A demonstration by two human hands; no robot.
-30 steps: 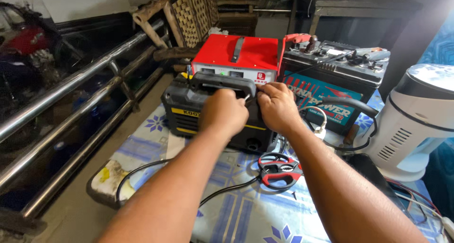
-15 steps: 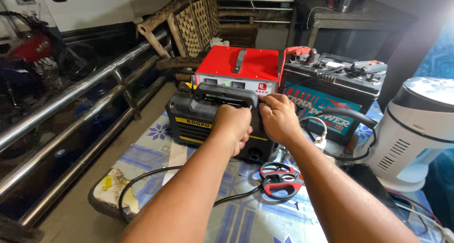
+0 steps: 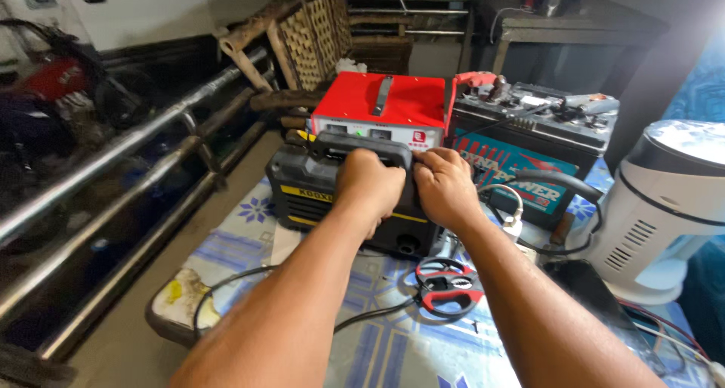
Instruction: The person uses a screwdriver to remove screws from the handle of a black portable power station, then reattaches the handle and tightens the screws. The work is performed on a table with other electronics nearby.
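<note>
A black box-shaped machine with yellow stripes [image 3: 306, 195] stands on the table, with a thick black carry handle on top. My left hand [image 3: 368, 184] is clenched around the near end of that handle. My right hand [image 3: 444, 185] rests beside it, fingers curled on the handle's right end and the machine's top edge. Both forearms reach in from the bottom of the view. What the fingertips touch under the hands is hidden.
Behind the machine sit a red metal box [image 3: 381, 105] and a large battery [image 3: 529, 142] with clamps and cables. Red-handled scissors [image 3: 447, 286] and a black cable [image 3: 234, 282] lie on the blue patterned tablecloth [image 3: 393, 350]. A white round appliance [image 3: 668, 207] stands right; steel rails [image 3: 113, 191] run left.
Both hands stay on the machine's handle. The right hand has shifted slightly along the handle's right end, and my view has moved a little closer and to the right.
</note>
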